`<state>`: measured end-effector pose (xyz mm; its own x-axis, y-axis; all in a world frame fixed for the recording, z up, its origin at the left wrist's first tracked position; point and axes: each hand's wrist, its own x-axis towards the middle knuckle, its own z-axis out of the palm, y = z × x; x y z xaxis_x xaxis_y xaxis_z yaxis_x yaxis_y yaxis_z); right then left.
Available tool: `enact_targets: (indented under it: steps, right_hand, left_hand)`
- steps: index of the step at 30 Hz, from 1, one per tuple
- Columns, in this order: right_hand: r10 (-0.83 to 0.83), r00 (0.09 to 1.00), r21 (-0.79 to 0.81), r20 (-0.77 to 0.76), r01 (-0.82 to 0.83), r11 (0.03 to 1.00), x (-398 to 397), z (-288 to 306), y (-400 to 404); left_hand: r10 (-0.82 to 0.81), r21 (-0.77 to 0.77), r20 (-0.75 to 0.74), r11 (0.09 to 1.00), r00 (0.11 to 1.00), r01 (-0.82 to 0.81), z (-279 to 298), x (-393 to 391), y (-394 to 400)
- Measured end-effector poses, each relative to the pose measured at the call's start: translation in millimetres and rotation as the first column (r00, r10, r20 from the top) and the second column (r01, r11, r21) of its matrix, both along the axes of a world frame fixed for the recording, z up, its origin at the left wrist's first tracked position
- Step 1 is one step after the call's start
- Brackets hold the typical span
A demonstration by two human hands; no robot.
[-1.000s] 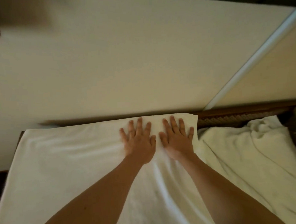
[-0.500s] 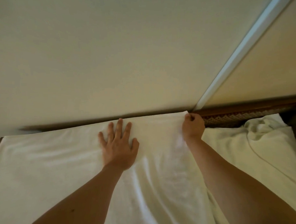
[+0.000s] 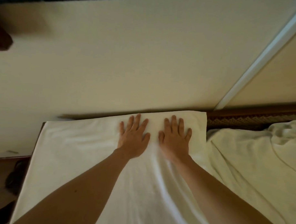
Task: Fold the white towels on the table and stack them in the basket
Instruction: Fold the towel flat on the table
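Pressing down on a spread white towel [image 3: 95,160], the person is working with both hands flat near its far edge. The left hand [image 3: 134,136] is lying palm down with its fingers fanned out, and the right hand [image 3: 174,139] is lying the same way just beside it, slightly blurred at the wrist; neither is gripping any cloth, both are simply resting open on the fabric. This towel is covering most of the desk [image 3: 244,113], whose dark wooden far edge is showing along the wall [image 3: 129,61] and at the far right. Its far right corner is looking square and neat, while soft creases are running from under the hands toward the near side.

To the right, a second white towel [image 3: 251,157] is lying rumpled and bunched, just beside the first and apparently unfolded.

Judging by this, the task is sitting at an early stage: the person is probably smoothing the towel flat, or flattening a fold already made along the far edge, though which one cannot be told from here. The remaining folds on this towel, the whole of the crumpled one, and the stacking are all left to do. No basket is appearing anywhere in view, so how many towels it is already holding cannot be judged.
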<state>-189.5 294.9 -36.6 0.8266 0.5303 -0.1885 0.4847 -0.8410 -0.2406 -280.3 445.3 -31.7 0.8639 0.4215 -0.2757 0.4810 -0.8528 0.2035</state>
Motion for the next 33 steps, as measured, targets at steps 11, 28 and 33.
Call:
enact_targets:
  steps: [11,28,33]
  right_hand:
    - [-0.108,0.993,-0.055,-0.055,0.105,0.993,-122,3,97]
    - [0.115,0.988,-0.081,-0.099,-0.123,0.989,-388,58,245]
    - [0.044,0.971,-0.078,-0.233,-0.064,0.995,-418,64,253]
  left_hand:
    - [0.099,0.113,0.015,0.988,0.995,-0.101,-5,-176,179]
    - [0.614,-0.482,0.018,0.697,0.789,-0.531,28,-271,268]
    - [0.658,-0.543,0.031,0.643,0.752,-0.54,34,-274,276]
